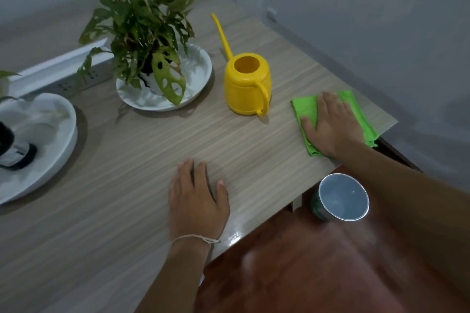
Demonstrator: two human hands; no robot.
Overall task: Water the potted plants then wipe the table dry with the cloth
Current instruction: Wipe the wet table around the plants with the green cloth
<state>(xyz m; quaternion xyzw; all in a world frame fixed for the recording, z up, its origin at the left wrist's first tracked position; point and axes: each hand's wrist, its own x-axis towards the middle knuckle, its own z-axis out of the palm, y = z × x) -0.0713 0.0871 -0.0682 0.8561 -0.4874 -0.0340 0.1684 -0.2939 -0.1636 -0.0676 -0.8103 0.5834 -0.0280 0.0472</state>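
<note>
- Pressing flat on the green cloth (356, 119), the right hand (333, 126) lies palm down with fingers spread and straight, closed around nothing; the cloth is pinned between palm and table (127, 185) near the table's right corner.
- Just left of that hand, close to its thumb, stands the yellow watering can (246, 84), upright, its handle toward the cloth and its long spout pointing away.
- Further left of the can, a leafy potted plant (142, 40) sits in a white dish (195, 76).
- The left hand (197, 201) rests palm down on bare tabletop near the front edge, fingers extended, holding nothing; a thin string bracelet (195, 238) circles its wrist.
- Well to the left of this hand, a second white dish (45, 160) holds a dark pot (12, 150), partly cut off by the frame.
- Below the right forearm, off the table's edge, a metal cup (343, 197) sits lower down.
</note>
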